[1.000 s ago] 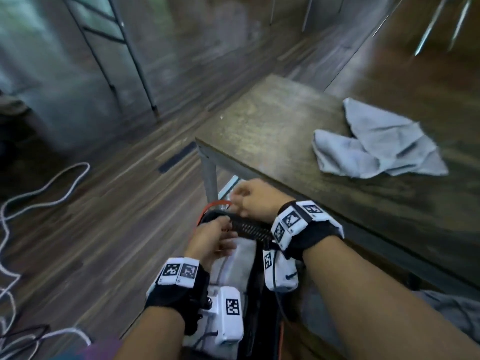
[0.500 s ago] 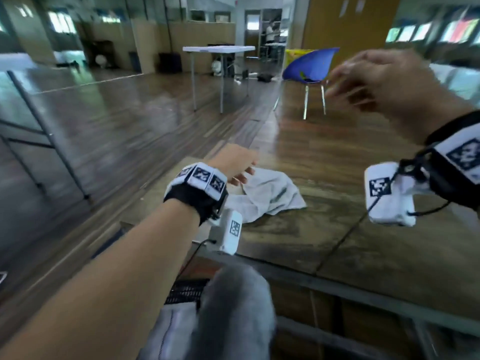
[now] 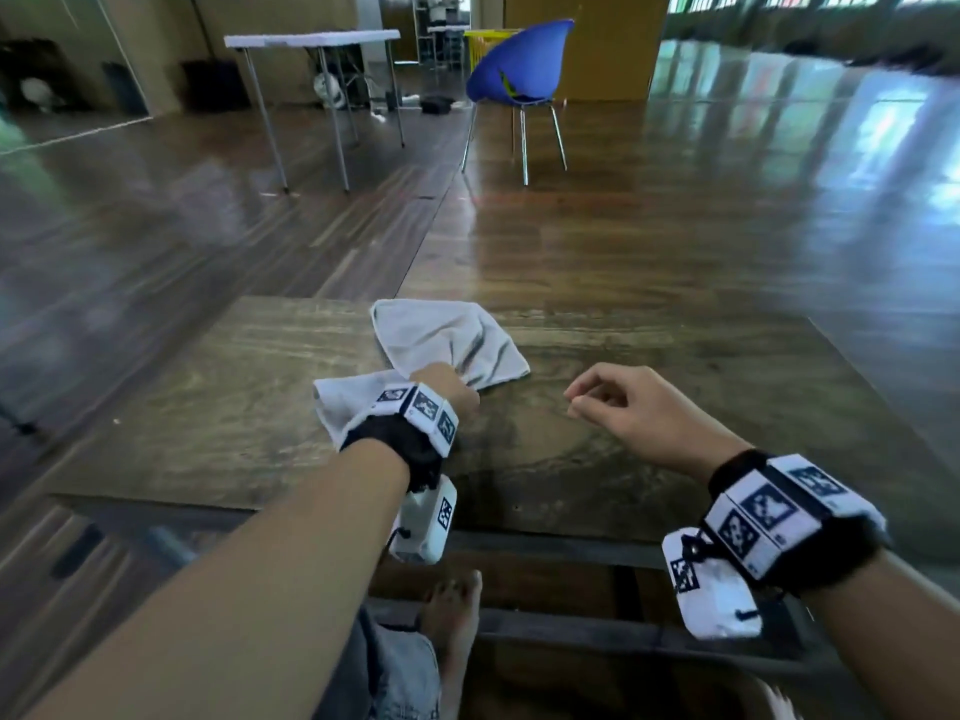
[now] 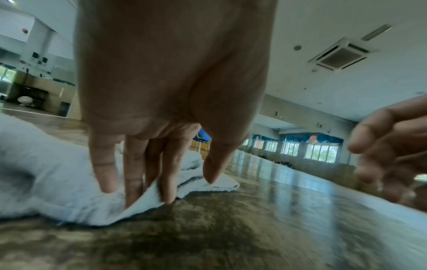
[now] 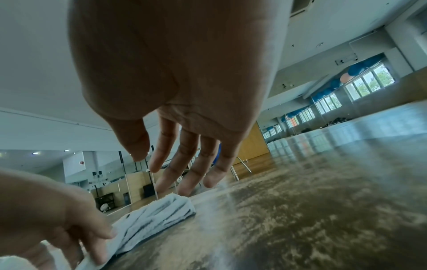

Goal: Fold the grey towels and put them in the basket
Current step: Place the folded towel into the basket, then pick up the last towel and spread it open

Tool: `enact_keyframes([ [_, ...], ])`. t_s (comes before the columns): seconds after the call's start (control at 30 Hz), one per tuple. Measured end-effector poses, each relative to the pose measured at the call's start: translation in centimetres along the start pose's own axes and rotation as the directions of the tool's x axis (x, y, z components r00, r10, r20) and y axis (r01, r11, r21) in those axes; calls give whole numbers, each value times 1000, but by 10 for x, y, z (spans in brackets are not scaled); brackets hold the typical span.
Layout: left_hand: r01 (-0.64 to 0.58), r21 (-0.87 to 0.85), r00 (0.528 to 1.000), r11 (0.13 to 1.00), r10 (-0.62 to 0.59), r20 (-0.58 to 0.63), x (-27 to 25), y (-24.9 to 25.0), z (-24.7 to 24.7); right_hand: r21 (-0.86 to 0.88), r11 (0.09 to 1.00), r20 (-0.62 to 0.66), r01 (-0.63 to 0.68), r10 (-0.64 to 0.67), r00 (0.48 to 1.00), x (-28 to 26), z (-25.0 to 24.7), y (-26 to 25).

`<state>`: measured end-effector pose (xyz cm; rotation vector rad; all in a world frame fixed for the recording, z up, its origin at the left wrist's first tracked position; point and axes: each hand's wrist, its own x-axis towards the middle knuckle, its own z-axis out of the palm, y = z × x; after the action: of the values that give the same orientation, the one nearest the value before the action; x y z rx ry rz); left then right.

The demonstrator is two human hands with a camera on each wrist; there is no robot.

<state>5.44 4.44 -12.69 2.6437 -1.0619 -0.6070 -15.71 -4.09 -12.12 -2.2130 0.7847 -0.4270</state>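
Observation:
One crumpled grey towel (image 3: 447,340) lies on the dark wooden table (image 3: 623,459), toward its far left. My left hand (image 3: 457,389) sits on the towel's near edge, where the creases bunch together. In the left wrist view, my left hand (image 4: 171,190) points its fingers down and pinches a fold of the towel (image 4: 46,182) between them. My right hand (image 3: 576,402) hovers over bare table to the right of the towel, fingers loosely bent and holding nothing. The right wrist view shows my right hand (image 5: 161,173) above the towel (image 5: 157,215). The basket is out of view.
A blue chair (image 3: 519,65) and a white folding table (image 3: 311,39) stand far off on the wooden floor. My bare foot (image 3: 452,610) rests below the table's near edge. Bare tabletop spreads right of the towel.
Both hands have left the basket below the table's left end. The left hand has reached out and come down on the towel. The right hand has dropped from high up to just above the table.

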Motion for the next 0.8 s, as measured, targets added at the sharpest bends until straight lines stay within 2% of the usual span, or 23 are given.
enact_keyframes([
  [0.03,-27,-43,998,999,24,-59,4,0,7,15,1000,-11,-8,8,1000,1,2,3],
  [0.13,-150,-204,987,967,134,-92,-3,17,18,53,998,-33,-43,44,998,1,6,12],
  [0.2,-271,-392,962,879,262,-79,-12,35,12,45,994,-29,-97,98,995,1,7,16],
  [0.27,-380,-591,908,711,409,-93,-25,53,1,82,984,-10,-157,158,987,-1,4,17],
  [0.33,-294,-833,873,469,486,-34,-34,67,-5,128,969,10,-209,210,978,-3,-1,15],
  [0.37,-236,-898,848,371,530,-5,-37,72,-7,123,969,0,-212,214,977,-5,-3,16],
  [0.4,-223,-916,827,332,562,3,-38,77,-7,117,973,-25,-201,205,978,-6,-7,18],
  [0.43,-263,-903,811,340,585,-16,-38,80,-6,110,978,-83,-178,187,979,-7,-10,22],
  [0.5,-464,-760,790,455,601,-123,-32,84,-4,102,989,-249,-111,133,959,-11,-21,30],
  [0.57,-658,-446,738,606,637,-223,-23,87,2,53,995,-415,-81,95,905,-16,-34,40],
  [0.63,-702,-118,709,703,672,-214,-14,91,14,13,998,-526,-54,53,849,-21,-51,46],
  [0.67,-674,-38,730,738,658,-184,-11,93,20,1,999,-545,-33,28,838,-23,-58,47],
  [0.8,-531,34,841,847,532,-102,-1,94,38,23,997,-537,72,-48,842,-28,-77,43],
])
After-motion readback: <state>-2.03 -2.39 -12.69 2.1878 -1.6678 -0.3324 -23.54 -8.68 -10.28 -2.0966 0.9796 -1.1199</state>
